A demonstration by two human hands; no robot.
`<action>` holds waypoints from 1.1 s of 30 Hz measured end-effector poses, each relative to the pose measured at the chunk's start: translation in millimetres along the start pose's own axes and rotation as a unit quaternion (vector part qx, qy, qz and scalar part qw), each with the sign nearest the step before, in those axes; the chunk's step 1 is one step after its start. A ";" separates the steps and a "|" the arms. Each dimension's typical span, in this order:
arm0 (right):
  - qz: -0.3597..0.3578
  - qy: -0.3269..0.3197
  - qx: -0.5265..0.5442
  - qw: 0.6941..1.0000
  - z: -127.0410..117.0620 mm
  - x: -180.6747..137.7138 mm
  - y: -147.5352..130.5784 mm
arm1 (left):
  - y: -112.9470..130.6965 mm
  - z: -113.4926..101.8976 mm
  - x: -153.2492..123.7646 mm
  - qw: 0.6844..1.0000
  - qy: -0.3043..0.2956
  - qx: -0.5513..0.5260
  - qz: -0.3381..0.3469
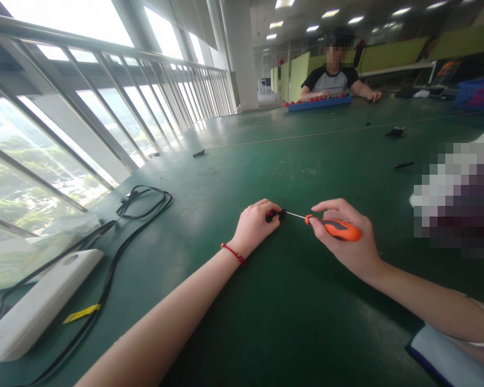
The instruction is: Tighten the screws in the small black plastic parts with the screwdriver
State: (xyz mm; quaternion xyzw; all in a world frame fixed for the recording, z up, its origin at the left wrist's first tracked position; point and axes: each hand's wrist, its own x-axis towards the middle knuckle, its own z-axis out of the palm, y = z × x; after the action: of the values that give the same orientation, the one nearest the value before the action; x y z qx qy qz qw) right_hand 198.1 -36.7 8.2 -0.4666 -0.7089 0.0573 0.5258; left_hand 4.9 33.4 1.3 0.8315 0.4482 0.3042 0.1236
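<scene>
In the middle of the green table (242, 177), my left hand (258, 223) is closed around a small black and red part (271, 215), mostly covered by the fingers. My right hand (353, 244) grips a screwdriver (341, 229) with an orange and dark grey handle. Its thin metal shaft points left, and the tip meets the dark end of the small part at my left fingertips. Thumb and fingers of the right hand lie along the handle near its collar.
At left lie a white power strip (44, 303), a black cable (116, 252) and a yellow tag (82, 313). A metal railing (105, 70) borders the table. Small black pieces (395, 131) lie farther off. Across sits a person (333, 80) behind a blue tray (320, 104).
</scene>
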 end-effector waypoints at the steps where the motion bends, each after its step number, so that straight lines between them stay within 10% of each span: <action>1: -0.005 0.015 0.005 1.000 0.2 0.1 0.0 | 0.0 0.1 -0.1 1.000 0.001 0.001 0.000; 33: 0.077 -0.038 0.082 0.993 2.7 0.0 5.7 | -0.6 0.2 -0.6 0.998 0.046 0.037 0.001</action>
State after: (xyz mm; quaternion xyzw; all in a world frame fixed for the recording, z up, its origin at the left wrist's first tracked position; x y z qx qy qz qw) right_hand 199.4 -32.4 3.7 -0.4728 -0.6830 0.1732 0.5291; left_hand 4.5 33.3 0.6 0.8210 0.4638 0.3251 0.0718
